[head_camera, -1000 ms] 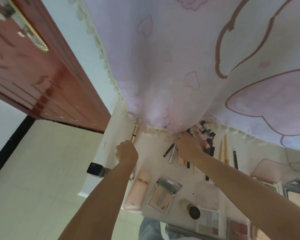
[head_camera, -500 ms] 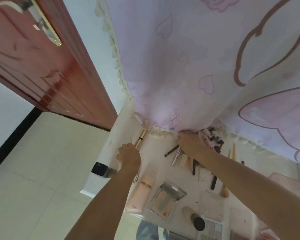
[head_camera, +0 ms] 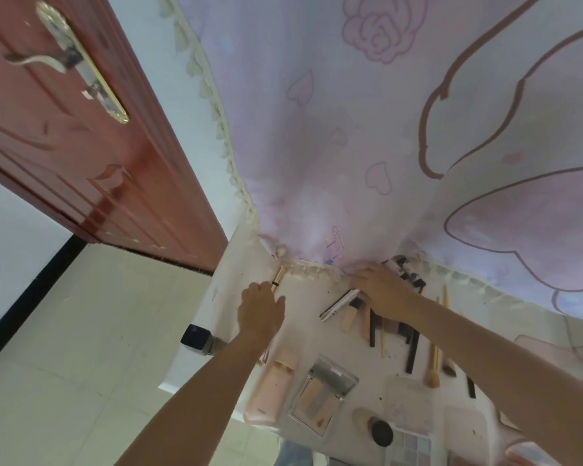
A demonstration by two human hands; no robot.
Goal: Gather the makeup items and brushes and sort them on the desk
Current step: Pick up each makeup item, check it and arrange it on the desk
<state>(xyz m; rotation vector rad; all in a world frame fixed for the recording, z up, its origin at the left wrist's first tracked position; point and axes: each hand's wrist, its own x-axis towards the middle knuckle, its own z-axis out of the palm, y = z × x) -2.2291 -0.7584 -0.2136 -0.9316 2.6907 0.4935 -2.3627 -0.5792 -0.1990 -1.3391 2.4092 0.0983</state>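
On the white desk (head_camera: 307, 317), my left hand (head_camera: 261, 311) is closed around a slim gold makeup tube (head_camera: 278, 275) whose far end pokes out toward the curtain hem. My right hand (head_camera: 381, 289) rests palm down at the back of the desk, fingers spread over a row of makeup sticks, beside a silver-and-black tube (head_camera: 339, 301). Black-capped lipsticks (head_camera: 406, 269) lie just behind it. A pink tube (head_camera: 266, 391), an open mirror compact (head_camera: 323, 396), an eyeshadow palette (head_camera: 411, 447) and brushes (head_camera: 433, 358) lie nearer me.
A pink printed curtain (head_camera: 384, 146) hangs over the desk's far edge. A red-brown door (head_camera: 74, 129) stands open at left over the tiled floor (head_camera: 81, 331). A small black box (head_camera: 196, 338) clings to the desk's left edge. A round black-lidded jar (head_camera: 381, 432) sits near the palette.
The camera view has tilted up and right. My left hand has shifted slightly back along the gold tube; my right hand has stayed on the row of sticks by the curtain.
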